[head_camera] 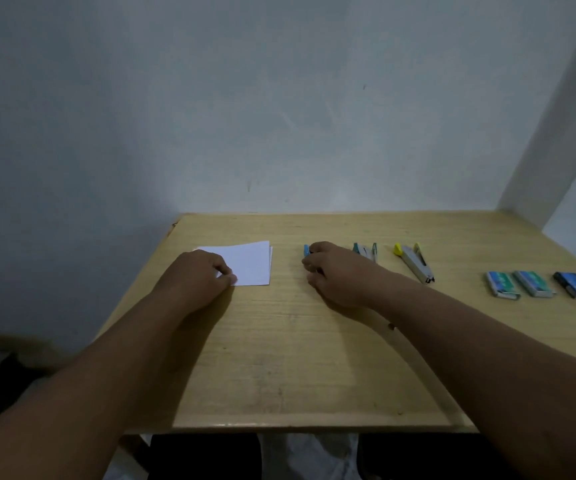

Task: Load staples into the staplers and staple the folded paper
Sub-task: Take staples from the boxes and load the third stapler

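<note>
Light wooden table (279,358) against a pale wall, both forearms reaching in from 6 o'clock. Left hand (199,271) sits on the near-left corner of the folded white paper sheet (248,263), fingers curled down with the thumb tip on the paper's near edge; whether it pinches or only presses the sheet, cannot tell. Paper lies flat at about 10 o'clock of table centre, extending from the left hand toward 1 o'clock. Right hand (331,271) is at 12 o'clock of table centre, just right of the paper but apart from it, fingers curled round a small blue stapler (306,251); only the stapler's blue end shows, poking out at 11 o'clock of the knuckles, rest hidden under the hand. At 3 o'clock of the right hand, just beside it, a teal-and-silver metal stapler (366,251) lies on the table, opened up. Further toward 3 o'clock, a yellow-and-silver stapler (414,261), also opened, long arm pointing to 5 o'clock. Near the right edge, well apart from both hands, a row of three small staple boxes: two teal staple boxes (503,285) (534,283) and one dark blue staple box (575,285).
</note>
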